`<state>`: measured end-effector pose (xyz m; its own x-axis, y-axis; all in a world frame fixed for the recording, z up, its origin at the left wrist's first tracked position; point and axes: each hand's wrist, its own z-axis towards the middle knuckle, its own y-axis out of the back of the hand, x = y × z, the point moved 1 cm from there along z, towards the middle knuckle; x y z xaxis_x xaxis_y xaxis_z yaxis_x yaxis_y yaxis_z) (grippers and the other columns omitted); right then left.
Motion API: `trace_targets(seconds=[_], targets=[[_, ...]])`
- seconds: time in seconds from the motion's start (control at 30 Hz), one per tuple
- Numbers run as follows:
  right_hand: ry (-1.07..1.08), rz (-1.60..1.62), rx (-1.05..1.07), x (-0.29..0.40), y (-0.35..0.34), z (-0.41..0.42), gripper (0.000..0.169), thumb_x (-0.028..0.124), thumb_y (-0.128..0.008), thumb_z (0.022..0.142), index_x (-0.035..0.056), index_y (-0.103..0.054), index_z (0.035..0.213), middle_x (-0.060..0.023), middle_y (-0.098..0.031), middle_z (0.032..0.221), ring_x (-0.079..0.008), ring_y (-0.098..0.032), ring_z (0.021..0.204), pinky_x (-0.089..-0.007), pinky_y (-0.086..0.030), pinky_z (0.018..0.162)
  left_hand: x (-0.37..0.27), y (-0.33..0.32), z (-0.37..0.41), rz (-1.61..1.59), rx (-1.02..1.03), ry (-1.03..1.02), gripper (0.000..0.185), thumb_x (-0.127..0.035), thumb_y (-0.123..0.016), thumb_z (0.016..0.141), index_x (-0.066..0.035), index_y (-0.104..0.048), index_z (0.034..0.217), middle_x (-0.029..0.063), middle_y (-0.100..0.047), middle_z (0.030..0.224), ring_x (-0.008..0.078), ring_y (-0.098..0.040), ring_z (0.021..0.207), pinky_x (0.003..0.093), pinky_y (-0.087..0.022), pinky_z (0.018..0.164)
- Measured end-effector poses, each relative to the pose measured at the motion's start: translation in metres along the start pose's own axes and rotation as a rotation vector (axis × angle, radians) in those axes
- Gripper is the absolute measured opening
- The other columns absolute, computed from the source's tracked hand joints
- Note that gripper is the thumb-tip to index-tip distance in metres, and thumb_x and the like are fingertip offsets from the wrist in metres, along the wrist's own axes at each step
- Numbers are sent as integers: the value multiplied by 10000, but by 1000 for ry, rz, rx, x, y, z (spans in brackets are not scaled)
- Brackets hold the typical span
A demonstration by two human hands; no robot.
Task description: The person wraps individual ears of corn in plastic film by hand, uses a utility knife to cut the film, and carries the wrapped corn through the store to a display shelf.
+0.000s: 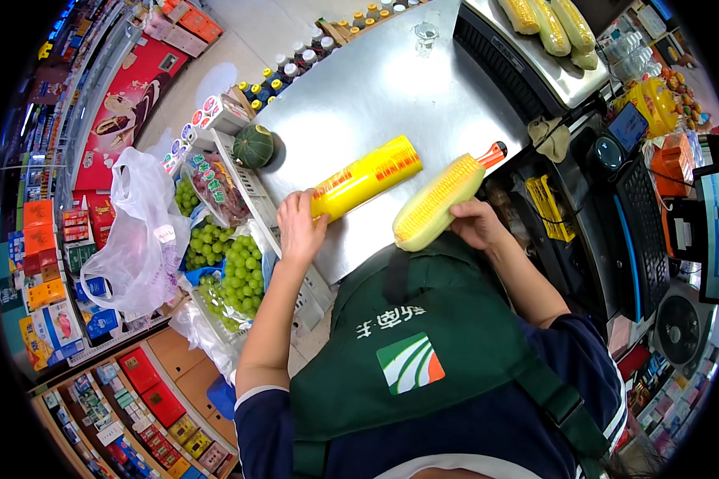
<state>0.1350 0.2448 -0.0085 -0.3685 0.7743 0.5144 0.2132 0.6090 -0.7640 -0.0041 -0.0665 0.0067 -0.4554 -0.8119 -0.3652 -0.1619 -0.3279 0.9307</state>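
Note:
A yellow roll of plastic film with red print lies slantwise on the stainless steel counter. My left hand rests on the roll's left end, fingers over the top and thumb at the near side. An ear of corn, partly husked with yellow kernels facing up, is in my right hand, which grips its right side above the counter's near edge. Just past the corn's tip lies a small orange-red tool with a black end, partly hidden by the ear.
A small dark green squash sits at the counter's left edge, beside crates of green grapes. More wrapped corn ears lie on a metal tray at the upper right. A keyboard and yellow basket are at the right.

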Motion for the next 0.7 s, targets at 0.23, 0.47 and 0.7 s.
trace_targets(seconds=[0.23,0.47,0.7], targets=[[-79,-61,29,-5,-14,30,637,188,-703,768,31,-442,1327,-117,-574,1229,-259,-561,1133,-444,-436,979,-18,4,0,-59,-23,-110,501,-189,-763,726,-90,-572,1179,126,-541,1153,339,-475,1138,444,-343,1014],[-84,-47,2,-11,-6,44,588,163,-695,765,26,-476,1293,-111,-586,1202,-255,-565,1116,-437,-445,964,-26,-11,22,-249,24,-189,111,-103,-620,853,-22,-599,926,157,-601,927,350,-563,917,419,-459,811],[-33,99,-24,-4,0,41,553,150,-688,745,22,-515,1254,-108,-597,1182,-260,-576,1105,-422,-452,972,-41,5,26,-429,14,6,87,-103,-480,947,-17,-484,932,206,-576,857,420,-567,817,477,-454,724]])
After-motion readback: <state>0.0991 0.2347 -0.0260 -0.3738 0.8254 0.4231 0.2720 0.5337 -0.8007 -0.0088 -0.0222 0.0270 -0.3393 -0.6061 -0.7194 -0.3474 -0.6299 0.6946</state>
